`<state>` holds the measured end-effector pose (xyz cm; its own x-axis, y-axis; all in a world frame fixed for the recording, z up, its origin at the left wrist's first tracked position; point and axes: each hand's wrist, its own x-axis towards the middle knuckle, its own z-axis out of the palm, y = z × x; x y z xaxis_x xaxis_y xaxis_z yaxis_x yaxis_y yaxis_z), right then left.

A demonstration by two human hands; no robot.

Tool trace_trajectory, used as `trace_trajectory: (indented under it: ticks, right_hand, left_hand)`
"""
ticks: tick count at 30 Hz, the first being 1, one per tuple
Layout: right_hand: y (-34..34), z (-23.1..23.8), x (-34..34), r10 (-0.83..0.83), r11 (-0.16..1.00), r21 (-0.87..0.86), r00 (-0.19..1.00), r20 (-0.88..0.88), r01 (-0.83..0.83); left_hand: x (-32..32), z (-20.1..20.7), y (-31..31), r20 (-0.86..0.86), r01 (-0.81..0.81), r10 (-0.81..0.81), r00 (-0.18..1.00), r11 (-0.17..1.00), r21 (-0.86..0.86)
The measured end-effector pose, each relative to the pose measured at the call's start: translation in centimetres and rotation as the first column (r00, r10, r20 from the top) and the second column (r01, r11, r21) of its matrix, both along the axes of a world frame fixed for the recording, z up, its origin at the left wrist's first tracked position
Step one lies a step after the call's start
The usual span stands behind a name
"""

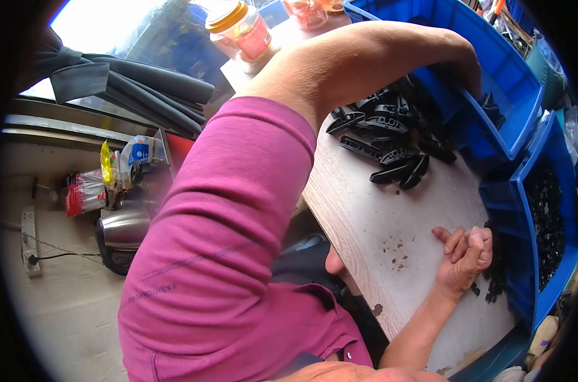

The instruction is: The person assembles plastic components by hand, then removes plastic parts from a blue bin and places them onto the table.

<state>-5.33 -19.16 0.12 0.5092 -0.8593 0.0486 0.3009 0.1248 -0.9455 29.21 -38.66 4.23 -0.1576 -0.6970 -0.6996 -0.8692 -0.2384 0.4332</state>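
My left arm, in a pink sleeve, reaches across the table (359, 210) to the upper blue bin (512, 70). My left hand (471, 71) dips inside it beside some black parts (491, 109); its fingers are hidden. My right hand (462, 262) is low over the table's right side, fingers curled inward. Whatever it may hold cannot be made out. Small black pieces (494, 280) lie right beside it. Under my left forearm sits a heap of curved black plastic parts (387, 124).
A second blue bin (508, 213), holding many small black pieces, stands along the right edge. Jars, one with a yellow lid (228, 16), stand at the far end. To the left are a metal kettle (123, 229), packets (85, 191) and a power strip (29, 235).
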Motion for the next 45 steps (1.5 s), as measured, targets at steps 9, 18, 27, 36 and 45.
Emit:
trace_trajectory:
  ticks: [9, 18, 27, 36, 45]
  right_hand:
    - [-0.1, 0.1, 0.1, 0.004, 1.0, -0.017, 1.0, -0.021, -0.004]
    - [0.4, 0.3, 0.7, -0.075, 0.997, 0.0, 0.997, 0.009, 0.075]
    - [0.2, 0.2, 0.3, -0.008, 0.998, -0.057, 1.0, -0.004, 0.008]
    - [0.0, 0.2, 0.2, -0.006, 0.999, 0.035, 1.0, 0.006, 0.006]
    - [0.1, 0.5, 0.3, -0.046, 0.999, 0.012, 0.999, 0.01, 0.046]
  left_hand:
    - [-0.1, 0.5, 0.5, -0.006, 0.021, -0.021, 1.0, 0.999, -0.046]
    - [-0.2, 2.8, 2.7, 0.0, 0.043, -0.044, 0.999, 0.993, -0.105]
    - [-1.2, 4.5, 5.4, 0.003, 0.061, -0.061, 0.998, 0.985, -0.16]
    - [-3.7, 6.9, 6.7, -0.153, -0.052, -0.004, 0.988, 0.932, -0.36]
    - [-3.1, 11.5, 11.9, -0.51, -0.586, 0.302, 0.805, 0.539, -0.605]
